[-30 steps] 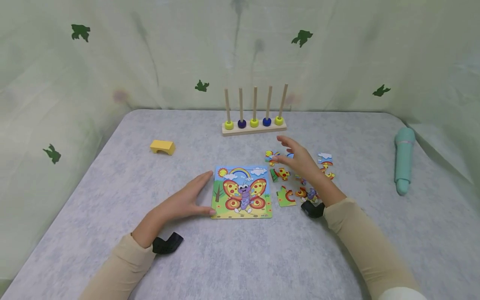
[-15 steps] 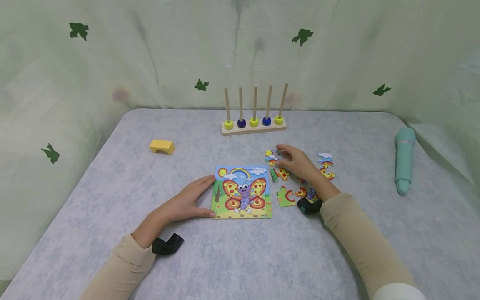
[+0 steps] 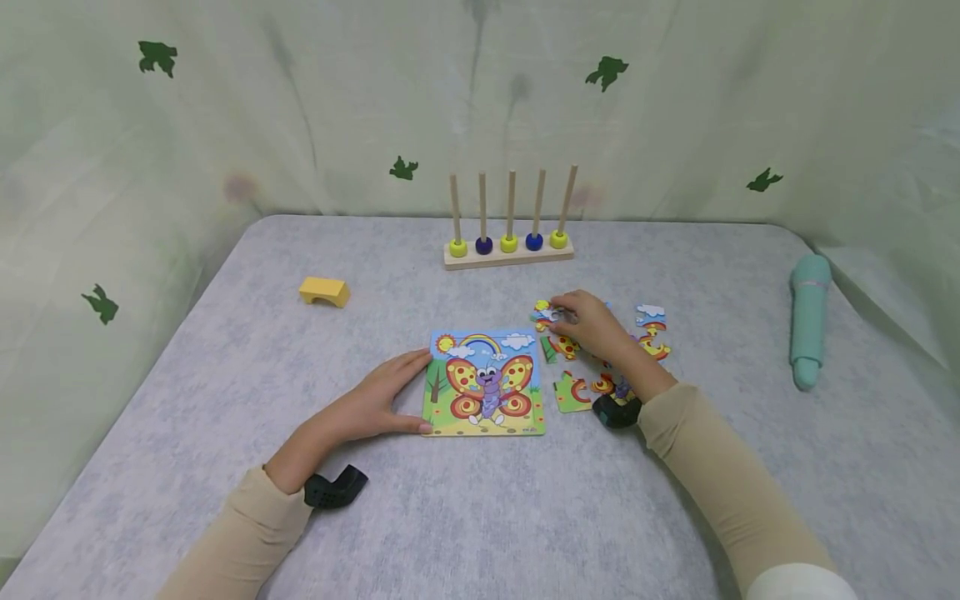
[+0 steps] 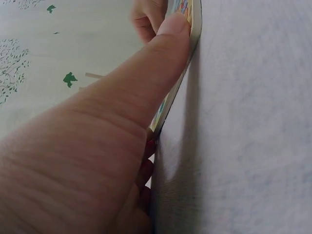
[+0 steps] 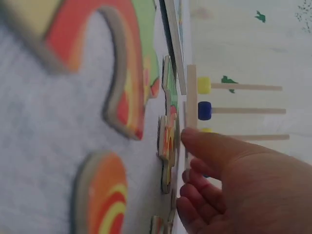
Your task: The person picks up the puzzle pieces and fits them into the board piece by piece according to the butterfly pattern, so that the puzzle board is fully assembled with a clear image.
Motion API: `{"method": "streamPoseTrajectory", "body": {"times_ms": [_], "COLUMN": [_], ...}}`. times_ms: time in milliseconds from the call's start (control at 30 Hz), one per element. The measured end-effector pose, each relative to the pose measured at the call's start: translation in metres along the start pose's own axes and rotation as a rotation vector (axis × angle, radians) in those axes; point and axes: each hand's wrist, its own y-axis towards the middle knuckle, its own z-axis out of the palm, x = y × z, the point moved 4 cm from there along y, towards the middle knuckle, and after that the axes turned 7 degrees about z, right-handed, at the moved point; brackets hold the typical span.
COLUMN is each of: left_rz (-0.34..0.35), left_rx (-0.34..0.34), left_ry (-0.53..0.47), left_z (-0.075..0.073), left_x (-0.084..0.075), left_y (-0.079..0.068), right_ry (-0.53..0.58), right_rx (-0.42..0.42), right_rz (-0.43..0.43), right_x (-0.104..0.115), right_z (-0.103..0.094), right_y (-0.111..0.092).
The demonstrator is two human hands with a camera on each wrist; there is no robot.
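In the head view, my left hand (image 3: 375, 400) rests against the left side of a square butterfly puzzle board (image 3: 487, 421). Its thumb (image 4: 165, 53) lies on the near corner in the left wrist view, and the other fingers stretch along the far part of that side. My right hand (image 3: 596, 329) pinches a puzzle piece with a sun (image 3: 542, 315), right of the board's far corner. Seen from the right wrist, the hand (image 5: 219, 180) has its thumb and fingertips brought toward each other; the pinched piece is hidden there. The palm covers part of the other pieces.
Loose puzzle pieces lie right of the board, among them a green corner piece (image 3: 570, 396) and a cloud piece (image 3: 651, 315). Behind stands a wooden peg stand (image 3: 510, 260) with beads. A yellow arch block (image 3: 324, 292) sits back left, and a teal microphone-shaped toy (image 3: 810, 321) lies far right.
My right hand has come down and its thumb and fingers have closed in on the sun piece, which has shifted slightly. The left hand stays at the board.
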Motion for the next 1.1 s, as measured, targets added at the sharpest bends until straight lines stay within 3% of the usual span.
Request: {"method": "streamPoseTrajectory", "body": {"times_ms": [167,400,667,867,1100], "left_rz": [-0.005,-0.002,-0.007,-0.002,0.01], "left_rx": [-0.002,-0.003,0.002,0.008,-0.001], "left_ry": [-0.002,0.007,0.001,-0.001,0.0], "left_z": [0.0,0.0,-0.001,0.0,-0.001], "left_x": [0.0,0.002,0.002,0.004,0.002], "left_y": [0.0,0.0,0.0,0.0,0.0], "right_ry": [-0.011,0.064,0.128,0.118,-0.011], "right_rx": [-0.055,-0.142,-0.132,-0.02,0.106], "right_rz": [-0.055,-0.209,-0.407,-0.348,-0.26], "right_x": [0.015,0.062,0.104,0.108,0.098], "right_z": [-0.004,-0.009,0.014,0.042,0.066], "right_y": [-0.007,-0.027,-0.046,-0.041,-0.028]}}
